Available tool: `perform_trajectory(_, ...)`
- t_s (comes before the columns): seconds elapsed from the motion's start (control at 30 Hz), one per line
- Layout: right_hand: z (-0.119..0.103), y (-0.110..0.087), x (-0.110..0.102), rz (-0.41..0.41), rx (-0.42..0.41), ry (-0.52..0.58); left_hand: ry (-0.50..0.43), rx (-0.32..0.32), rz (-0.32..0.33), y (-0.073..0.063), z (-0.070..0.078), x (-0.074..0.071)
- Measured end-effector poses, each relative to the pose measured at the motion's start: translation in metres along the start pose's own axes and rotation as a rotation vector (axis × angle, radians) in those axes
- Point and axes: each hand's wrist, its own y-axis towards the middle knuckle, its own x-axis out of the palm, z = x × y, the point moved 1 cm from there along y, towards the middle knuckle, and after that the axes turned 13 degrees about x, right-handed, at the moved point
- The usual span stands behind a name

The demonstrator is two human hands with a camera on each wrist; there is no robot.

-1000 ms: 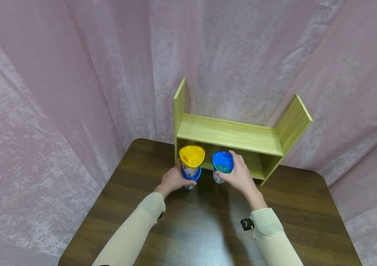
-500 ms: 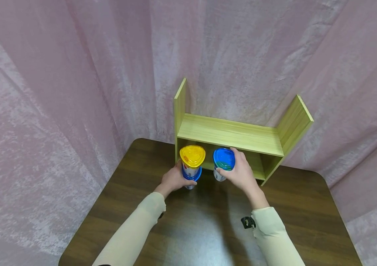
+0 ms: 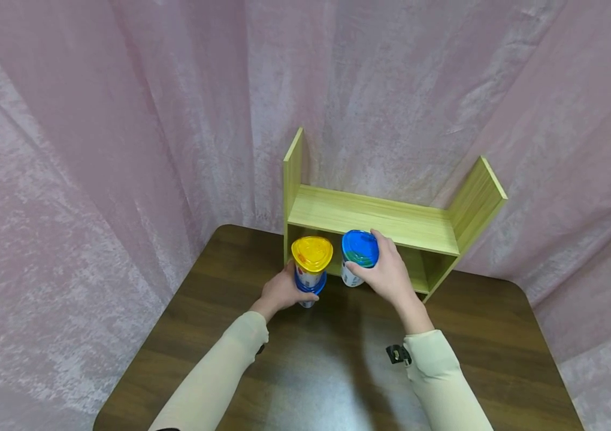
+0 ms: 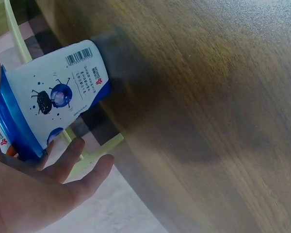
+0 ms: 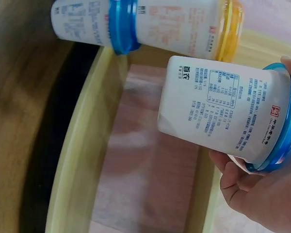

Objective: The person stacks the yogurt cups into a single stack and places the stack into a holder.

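In the head view, my left hand holds a blue-lidded yogurt cup at its lid, thumb and fingers around it. On that lid stands a yellow-lidded yogurt cup, forming an upright stack at the shelf's front left. My right hand grips a second blue-lidded yogurt cup by its rim, right of the stack. The right wrist view shows this held cup's white printed side, its base free of any support. The palm of my left hand is hidden in the head view.
A pale wooden shelf with two upright side panels stands at the back of the brown table. Its lower compartment opens behind the cups. A pink curtain hangs behind and around the table.
My right hand has lifted the blue-lidded cup upward, toward the shelf board's front edge. My left hand and the two-cup stack have stayed in place.
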Motion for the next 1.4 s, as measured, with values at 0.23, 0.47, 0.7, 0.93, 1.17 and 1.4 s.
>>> perform_trajectory(0.23,-0.017,0.002,-0.008,0.011,-0.044,0.013,-0.006,-0.004,0.0,0.002,-0.002,0.002)
perform_trajectory(0.47,-0.031,0.006,-0.013,0.024,-0.064,0.013,-0.029,-0.011,-0.002,0.001,-0.003,0.002)
perform_trajectory(0.7,-0.045,0.008,-0.017,0.034,-0.084,0.033,-0.034,-0.011,-0.005,0.002,-0.005,0.004)
perform_trajectory(0.93,-0.055,0.01,-0.021,0.065,-0.112,0.018,-0.033,-0.017,-0.006,0.003,-0.006,0.004)
perform_trajectory(1.17,-0.063,0.011,-0.021,0.065,-0.133,0.036,-0.045,-0.025,-0.004,0.003,-0.007,0.004)
perform_trajectory(1.4,-0.079,0.014,-0.024,0.057,-0.163,0.055,-0.058,-0.028,-0.002,0.004,-0.007,0.004)
